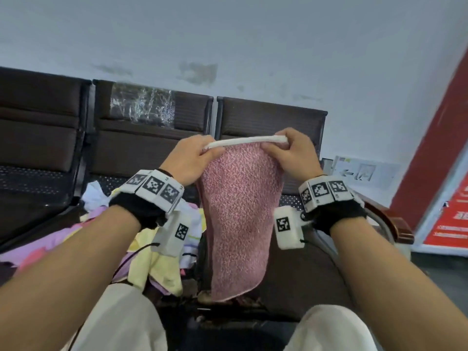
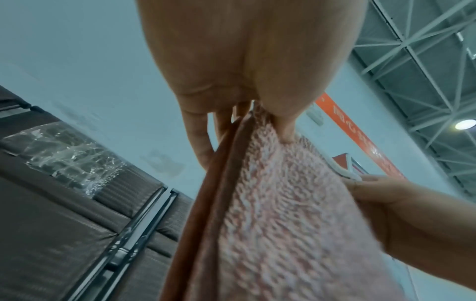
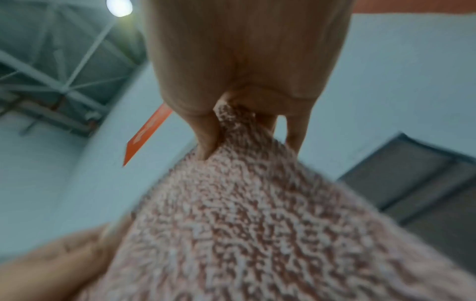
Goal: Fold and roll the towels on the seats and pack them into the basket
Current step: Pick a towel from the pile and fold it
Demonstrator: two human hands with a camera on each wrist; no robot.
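The row of dark seats (image 1: 268, 122) fills the head view with a heap of pale towels (image 1: 157, 264) on the seat to the left, and in front of them the pink towel (image 1: 240, 219) hangs in mid-air, pinched along its white-bound top edge by the left hand (image 1: 188, 160) and the right hand (image 1: 291, 153), each with thumb and fingers closed on a top corner. It looks light, limp and fuzzy, so it should sag wherever unsupported and is best held at the 2 corners of that firmer hem. Only the left wrist view shows it hanging doubled in 2 layers with a darker rust-coloured backing (image 2: 206, 203), while no view shows the basket.
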